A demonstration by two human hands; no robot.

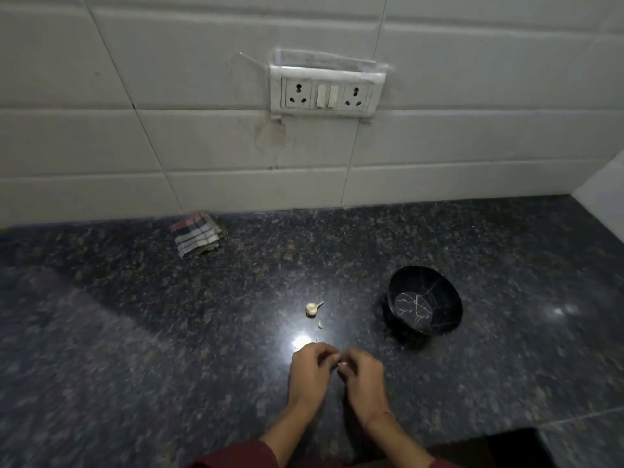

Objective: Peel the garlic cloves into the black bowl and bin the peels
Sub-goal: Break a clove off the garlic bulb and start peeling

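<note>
**Early in the peeling, bowl empty**

We have both hands close together low over the counter [135, 332]. The left hand [312, 369] and right hand [363, 376] are curled, pinching a small pale garlic clove [341, 365] between their fingertips. The black bowl [445, 295] stands to the right and holds no cloves that we can see. Another clove [312, 309] and a small scrap [320, 324] lie just beyond our hands. No bin is in view, so we judge that nearly everything is left to do.

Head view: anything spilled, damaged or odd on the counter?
Pale crack-like lines cross the inside of the black bowl; that may be a marble pattern, not damage. A garlic clove and a small scrap lie loose on the counter. Nothing spilled.
</note>
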